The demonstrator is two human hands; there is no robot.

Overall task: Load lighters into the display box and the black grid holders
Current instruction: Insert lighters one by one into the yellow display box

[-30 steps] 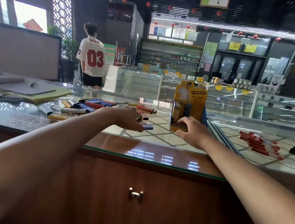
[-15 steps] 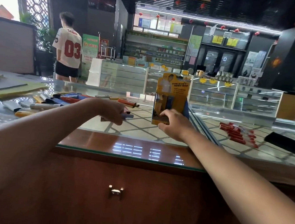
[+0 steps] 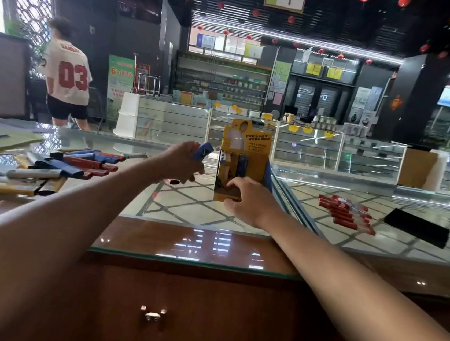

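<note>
Your left hand is up off the counter. Its fingers are curled tight round a blue lighter. The lighter is tilted, with its top end poking out toward the yellow display box. It is just beside the box, near the top, but not inside it.

The box stands upright on the glass counter. It has a tall back card with a picture and writing on it. A dark lighter stands inside the box already.

Your right hand grips the bottom front of the box, with the fingers curled round its low edge. That hand hides the lowest part of the box.

To your left lies a messy pile of lighters in blue, red, silver and gold. To your right is a row of red lighters, and past them a flat black holder lies on the glass.

Below the counter is a wooden drawer with a small metal handle. Far back on the left a person in a white shirt marked 03 has their back to you.
</note>
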